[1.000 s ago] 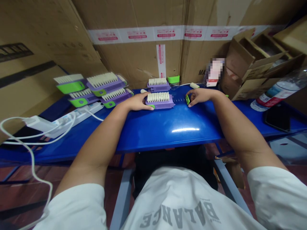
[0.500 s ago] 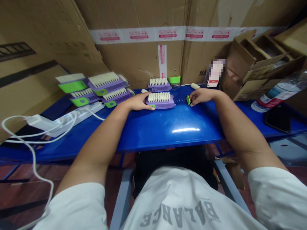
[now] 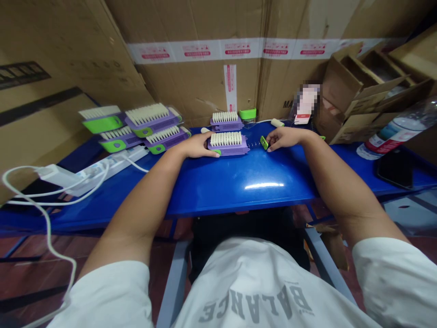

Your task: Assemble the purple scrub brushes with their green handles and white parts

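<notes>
The brush (image 3: 230, 149) lies bristles up near the far edge of the blue tabletop (image 3: 221, 191); the left hand (image 3: 198, 145) has its fingers closed round one end, thumb along the near side. The right hand (image 3: 282, 138) pinches a green cap (image 3: 264, 142), apart from the brush's free end. In the gap runs what looks like a spring (image 3: 254, 144) — very fine, and whether it touches the cap I cannot tell.

That spring seems the likeliest source of trouble. Pressed off its line, it could buckle or jump sideways, and so thin a thing would be hard to find again. The cap stands tilted and is held by the fingertips alone, so a push from the spring might flick it loose. Should the cap meet the brush's end askew, the small prongs (image 3: 248, 150) there could catch or bend. A slack left grip would let the brush slide on the slick-looking surface, perhaps into the rear brush (image 3: 226, 120) just behind. A backward slip of the left hand could also knock the stacked brushes (image 3: 150, 120) — piled one upon another beside the power strip (image 3: 97, 171), they might topple onto it.
</notes>
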Demonstrator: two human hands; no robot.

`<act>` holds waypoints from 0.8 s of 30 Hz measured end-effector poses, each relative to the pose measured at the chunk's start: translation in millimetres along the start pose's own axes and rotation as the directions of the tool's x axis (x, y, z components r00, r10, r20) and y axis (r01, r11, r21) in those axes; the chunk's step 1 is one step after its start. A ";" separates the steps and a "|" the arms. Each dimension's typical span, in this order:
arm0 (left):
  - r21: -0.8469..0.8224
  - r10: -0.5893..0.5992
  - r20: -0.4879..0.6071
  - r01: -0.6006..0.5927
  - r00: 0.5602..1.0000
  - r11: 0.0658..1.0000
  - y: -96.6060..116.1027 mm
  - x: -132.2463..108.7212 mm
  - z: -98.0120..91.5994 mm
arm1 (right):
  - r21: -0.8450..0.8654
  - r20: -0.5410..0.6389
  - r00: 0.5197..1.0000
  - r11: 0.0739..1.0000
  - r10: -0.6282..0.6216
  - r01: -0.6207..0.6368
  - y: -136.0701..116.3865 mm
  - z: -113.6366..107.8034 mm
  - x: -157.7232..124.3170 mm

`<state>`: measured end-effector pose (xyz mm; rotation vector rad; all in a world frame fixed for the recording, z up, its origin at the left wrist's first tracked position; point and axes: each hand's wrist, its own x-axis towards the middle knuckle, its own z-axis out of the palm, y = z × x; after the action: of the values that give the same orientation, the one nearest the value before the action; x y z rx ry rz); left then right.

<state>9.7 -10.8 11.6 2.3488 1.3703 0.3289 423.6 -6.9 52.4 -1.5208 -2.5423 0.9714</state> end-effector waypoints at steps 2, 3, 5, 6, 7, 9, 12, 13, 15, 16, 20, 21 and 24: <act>-0.006 0.005 -0.003 -0.005 1.000 1.000 -1.0 0.3 0.5 | -0.006 0.002 1.000 1.000 0.002 -0.002 0.2 0.2 0.1; -0.005 0.005 -0.005 -0.005 1.000 1.000 -1.2 0.3 0.7 | -0.005 0.006 1.000 1.000 -0.001 0.001 0.2 0.4 0.1; -0.001 0.000 -0.004 0.000 1.000 1.000 -1.1 0.2 0.9 | 0.004 0.016 1.000 1.000 -0.014 0.014 0.0 1.0 0.2; 0.001 -0.004 -0.002 0.004 1.000 1.000 -0.8 0.1 0.8 | 0.010 0.020 1.000 1.000 -0.024 0.024 -0.1 1.3 0.3; 0.001 -0.008 0.000 0.008 1.000 1.000 -0.5 0.0 0.7 | 0.016 0.024 0.999 0.999 -0.035 0.034 -0.2 1.7 0.5; -0.004 -0.007 -0.001 0.007 1.000 1.000 0.2 -0.3 0.5 | 0.021 0.030 0.998 0.998 -0.051 0.050 0.2 2.7 1.3; -0.018 -0.001 -0.005 0.001 1.000 1.000 1.3 -0.7 0.3 | 0.015 0.010 0.999 0.999 -0.036 0.036 2.5 4.3 3.2; -0.020 -0.002 -0.004 0.002 1.000 1.000 1.7 -0.9 0.2 | 0.009 -0.018 1.000 1.000 -0.022 0.022 3.7 4.7 3.9; -0.016 -0.011 0.000 0.011 1.000 1.000 2.6 -1.2 0.1 | 0.001 -0.073 0.997 1.000 -0.004 0.004 6.6 5.3 5.0; -0.011 -0.015 0.001 0.015 1.000 1.000 3.0 -1.4 0.0 | -0.002 -0.089 0.996 1.000 -0.006 0.005 8.0 5.3 5.5; 0.005 -0.018 0.002 0.018 1.000 1.000 3.6 -1.8 -0.4 | -0.018 -0.079 0.996 0.999 -0.035 0.034 12.2 5.1 7.1; 0.005 -0.017 0.001 0.017 1.000 1.000 3.3 -1.7 -0.4 | -0.022 -0.079 0.996 0.999 -0.038 0.036 12.7 5.1 7.5; 0.007 -0.014 -0.003 0.014 1.000 1.000 1.8 -1.3 -0.4 | -0.024 -0.080 0.996 0.999 -0.037 0.036 13.3 5.3 8.5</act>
<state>10.4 -12.6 12.8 2.3446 1.3905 0.3240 428.0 1.7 38.8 -1.4818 -2.5245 0.8616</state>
